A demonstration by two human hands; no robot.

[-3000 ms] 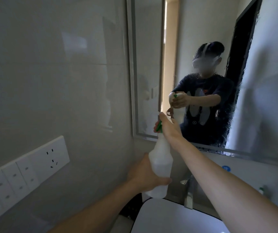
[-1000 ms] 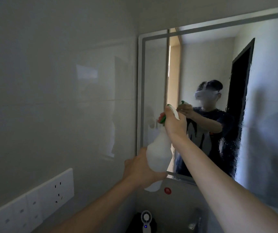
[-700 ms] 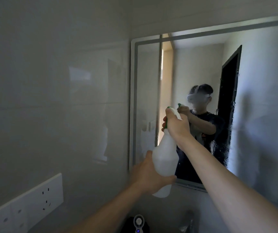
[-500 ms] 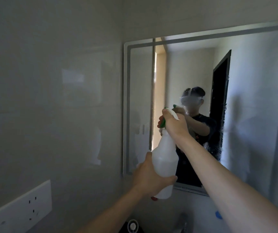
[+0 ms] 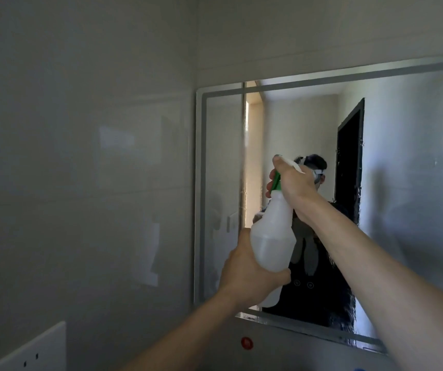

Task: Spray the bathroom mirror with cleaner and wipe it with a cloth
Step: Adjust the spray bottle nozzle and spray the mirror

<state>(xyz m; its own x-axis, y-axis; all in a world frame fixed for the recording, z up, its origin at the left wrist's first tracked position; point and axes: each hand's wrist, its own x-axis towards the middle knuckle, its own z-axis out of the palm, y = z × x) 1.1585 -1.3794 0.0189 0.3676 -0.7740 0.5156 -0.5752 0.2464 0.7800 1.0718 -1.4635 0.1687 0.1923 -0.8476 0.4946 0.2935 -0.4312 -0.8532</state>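
Tiled wall (image 5: 81, 156) fills the left of the view. The mirror (image 5: 407, 183) is mounted on the facing wall, framed by a pale border strip. The glass looks speckled along the reflected dark doorway, which we read as spray already landed there. The left section beside the bottle looks dry. No cloth in view.

Mirror handling, our judgement: rigid, brittle glass fixed to the wall. Wipe with flat, even pressure and don't knock the nozzle against it.

Spray bottle (image 5: 271, 236) is held up in front of the mirror's lower left, tilted, with the head pointing at the glass. It is close to the glass, but we can't tell the gap. The body is translucent white plastic and the liquid line shows roughly halfway up. We judge it light to moderate in weight with thin walls that give if squeezed, and slick if wetted. Best hold is the narrow neck under the head for trigger work, plus a palm under the wide base to steady the aim. That is how it's held now.

Left hand (image 5: 249, 274): wrapped round the lower body from below, with the thumb across the near side. It is a firm grasp carrying the weight.

Right hand (image 5: 292, 183): clenched round the neck and spray head, with the thumb over the top. Its fingertips (image 5: 270, 180) curl onto the green trigger (image 5: 277, 182). Can't tell how far the trigger is pulled.

Also in view are a socket panel (image 5: 27, 352) bottom left and a red sticker (image 5: 247, 342) below the mirror.
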